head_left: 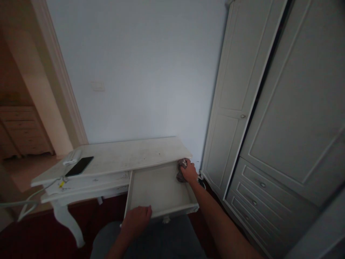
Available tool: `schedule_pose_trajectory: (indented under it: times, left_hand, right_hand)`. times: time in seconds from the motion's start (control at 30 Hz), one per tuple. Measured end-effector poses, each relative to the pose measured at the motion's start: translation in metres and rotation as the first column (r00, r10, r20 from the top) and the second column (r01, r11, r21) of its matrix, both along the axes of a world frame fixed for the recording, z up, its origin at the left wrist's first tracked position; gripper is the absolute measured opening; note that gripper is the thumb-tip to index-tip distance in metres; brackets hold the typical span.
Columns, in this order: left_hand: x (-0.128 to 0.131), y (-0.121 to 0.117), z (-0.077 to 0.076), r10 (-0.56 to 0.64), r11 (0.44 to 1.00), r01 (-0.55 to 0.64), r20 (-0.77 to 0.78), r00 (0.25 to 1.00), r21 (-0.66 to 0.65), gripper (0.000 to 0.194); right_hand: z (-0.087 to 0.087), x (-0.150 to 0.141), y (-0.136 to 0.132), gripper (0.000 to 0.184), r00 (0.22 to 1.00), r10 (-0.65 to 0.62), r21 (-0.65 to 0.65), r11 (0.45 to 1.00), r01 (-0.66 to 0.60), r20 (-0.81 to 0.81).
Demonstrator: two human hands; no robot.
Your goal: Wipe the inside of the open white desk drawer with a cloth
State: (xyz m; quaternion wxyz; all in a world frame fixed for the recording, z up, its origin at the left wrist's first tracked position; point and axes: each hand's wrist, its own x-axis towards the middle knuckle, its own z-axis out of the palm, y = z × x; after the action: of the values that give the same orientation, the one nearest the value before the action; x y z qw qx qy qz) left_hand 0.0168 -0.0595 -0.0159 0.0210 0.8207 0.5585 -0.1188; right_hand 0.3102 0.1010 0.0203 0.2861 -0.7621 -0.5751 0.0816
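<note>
At the far left, through a doorway, a wooden chest of drawers [25, 129] stands against a wall. A pale cable [31, 201] runs in from the left edge to the near left end of the white tabletop [129, 154], where a small white box [72, 157] lies just beside a dark phone [80, 166]. A light switch [97, 86] is on the wall above. Next, the left hand [137, 218] is at the front left corner of a pulled-out drawer [159, 190], its fingers bent; how firmly they grip the edge I cannot tell. Inside the drawer, at its back right corner just below the tabletop's edge, is a crumpled brown cloth [181, 172]. The right hand [190, 172] has its fingers closed around it. Farther right stands a pale wardrobe [229, 133] with round knobs.
</note>
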Motion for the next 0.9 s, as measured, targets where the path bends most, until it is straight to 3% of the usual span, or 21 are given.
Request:
schedule_pose_trajectory:
  times: [0.43, 0.9]
  left_hand:
    - [-0.0009, 0.0028, -0.0074, 0.040, 0.999, -0.041, 0.045, 0.998, 0.023, 0.054]
    - [0.0003, 0.0006, -0.0006, 0.026, 1.000, -0.026, 0.023, 0.999, 0.004, 0.056]
  right_hand:
    - [-0.0028, 0.0008, 0.0022, 0.051, 1.000, 0.001, 0.026, 1.000, -0.001, -0.010]
    - [-0.0040, 0.0018, 0.0015, 0.051, 0.997, 0.015, 0.042, 0.999, -0.012, -0.073]
